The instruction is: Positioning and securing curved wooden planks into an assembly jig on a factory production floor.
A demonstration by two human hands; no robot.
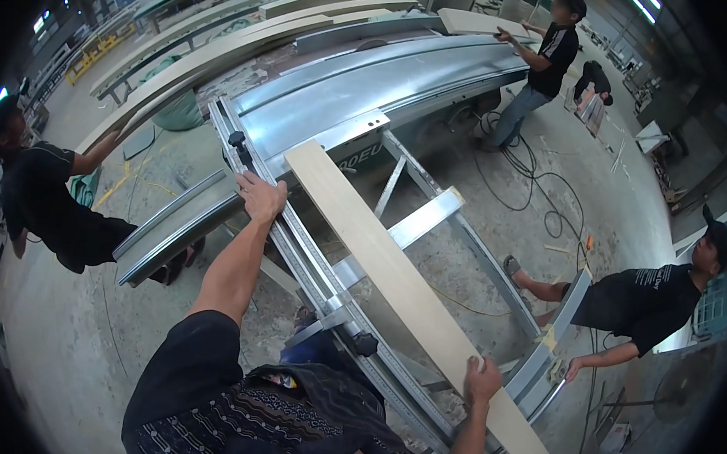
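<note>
A long pale wooden plank lies slantwise across the metal frame of a sliding table saw. My right hand grips the plank's right edge toward its near end. Over on the left, my left hand is closed over the metal fence rail, just below a black knob. The rail runs alongside the plank and carries a scale and a second black knob. Part of my left fingers' underside is hidden behind the rail. Beyond the plank's far end is the shiny saw table.
A co-worker at left holds a long board. Another person stands at the saw's far right end, hands by a board. At right, a third person touches the frame's end. Black cables coil on the floor.
</note>
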